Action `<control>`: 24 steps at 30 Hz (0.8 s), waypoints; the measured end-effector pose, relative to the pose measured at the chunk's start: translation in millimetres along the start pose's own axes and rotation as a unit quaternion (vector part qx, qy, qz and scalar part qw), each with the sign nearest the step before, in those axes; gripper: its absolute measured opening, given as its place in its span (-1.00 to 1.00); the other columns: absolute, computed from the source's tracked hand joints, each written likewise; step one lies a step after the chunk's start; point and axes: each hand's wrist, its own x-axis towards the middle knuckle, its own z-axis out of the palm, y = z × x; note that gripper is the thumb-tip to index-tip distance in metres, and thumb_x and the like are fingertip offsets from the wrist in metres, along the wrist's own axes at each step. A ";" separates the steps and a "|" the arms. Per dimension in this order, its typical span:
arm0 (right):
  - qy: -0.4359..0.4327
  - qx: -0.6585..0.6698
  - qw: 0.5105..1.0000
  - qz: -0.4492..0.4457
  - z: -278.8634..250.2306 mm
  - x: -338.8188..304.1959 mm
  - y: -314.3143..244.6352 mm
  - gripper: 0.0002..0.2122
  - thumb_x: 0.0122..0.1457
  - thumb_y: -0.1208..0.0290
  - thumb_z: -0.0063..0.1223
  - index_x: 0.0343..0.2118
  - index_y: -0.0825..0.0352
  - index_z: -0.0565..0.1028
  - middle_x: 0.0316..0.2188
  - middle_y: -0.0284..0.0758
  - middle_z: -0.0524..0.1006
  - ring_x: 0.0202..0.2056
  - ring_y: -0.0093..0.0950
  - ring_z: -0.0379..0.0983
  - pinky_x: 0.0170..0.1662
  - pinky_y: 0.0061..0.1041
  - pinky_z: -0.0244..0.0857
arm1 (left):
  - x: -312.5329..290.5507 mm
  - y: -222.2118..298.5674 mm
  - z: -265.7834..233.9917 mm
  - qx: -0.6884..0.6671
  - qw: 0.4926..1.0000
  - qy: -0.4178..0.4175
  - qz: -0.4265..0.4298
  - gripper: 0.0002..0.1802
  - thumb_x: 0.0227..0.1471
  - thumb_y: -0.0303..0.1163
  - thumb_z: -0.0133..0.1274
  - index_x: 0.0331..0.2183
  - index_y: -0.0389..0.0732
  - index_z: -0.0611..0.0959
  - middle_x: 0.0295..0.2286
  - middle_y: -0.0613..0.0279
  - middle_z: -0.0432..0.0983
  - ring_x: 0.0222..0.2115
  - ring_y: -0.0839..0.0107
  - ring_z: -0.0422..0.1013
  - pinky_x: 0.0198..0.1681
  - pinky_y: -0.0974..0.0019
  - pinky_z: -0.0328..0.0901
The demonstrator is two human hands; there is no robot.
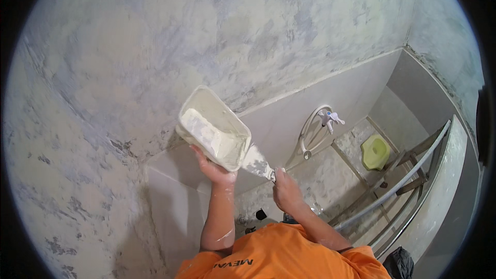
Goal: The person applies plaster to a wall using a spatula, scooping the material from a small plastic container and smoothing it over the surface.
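My left hand (215,170) is closed on the lower side of a white rectangular plastic tub (214,124), which is tilted so that its inside shows. White plaster paste (201,126) coats part of the tub's inner wall. In my right hand (287,191) is the handle of a putty knife (257,163), its wide blade smeared with white paste. The blade lies close beside the tub's lower right edge; whether the two touch I cannot tell. Most of the knife's handle is hidden in my fist.
Patchily plastered walls (232,31) rise ahead and to the left. Lower down are grey tiles, a white tap (329,119) with a hose, and a yellow-green basin (375,152) on the floor. A long white panel (439,191) and metal bars stand at the right, near a black bag (399,263).
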 end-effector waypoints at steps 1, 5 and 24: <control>0.003 0.000 1.000 -0.005 -2.4 -2.7 8.8 -0.61 0.17 0.58 -0.11 0.09 0.39 0.24 -0.21 0.01 0.48 -0.24 0.10 0.46 -0.17 -0.01 0.36 | 3.5 0.5 -3.6 0.041 0.997 -0.036 0.051 -0.21 0.27 0.25 -0.23 0.32 -0.06 0.18 0.23 0.19 0.20 0.23 0.14 0.19 0.27 0.00 0.16; -0.056 -0.027 0.991 0.120 -34.3 -8.8 37.6 -0.69 0.14 0.51 0.02 -0.02 0.32 0.39 -0.31 -0.02 0.51 -0.25 0.04 0.47 -0.18 -0.08 0.34 | 14.8 11.4 -19.4 0.000 0.996 -0.082 0.037 -0.20 0.27 0.21 -0.18 0.31 -0.10 0.19 0.26 0.14 0.16 0.23 0.14 0.20 0.26 -0.02 0.18; 0.117 0.015 0.993 0.016 -162.2 -3.2 -70.6 -0.71 -0.04 0.46 0.25 -0.19 0.32 0.64 -0.47 -0.11 0.54 -0.41 -0.13 0.48 -0.32 -0.25 0.38 | 34.9 -19.7 6.8 0.252 0.917 -0.296 -0.086 -0.27 0.11 -0.19 0.19 0.22 -0.26 0.34 0.07 0.15 0.41 0.09 0.31 0.33 0.18 0.23 0.21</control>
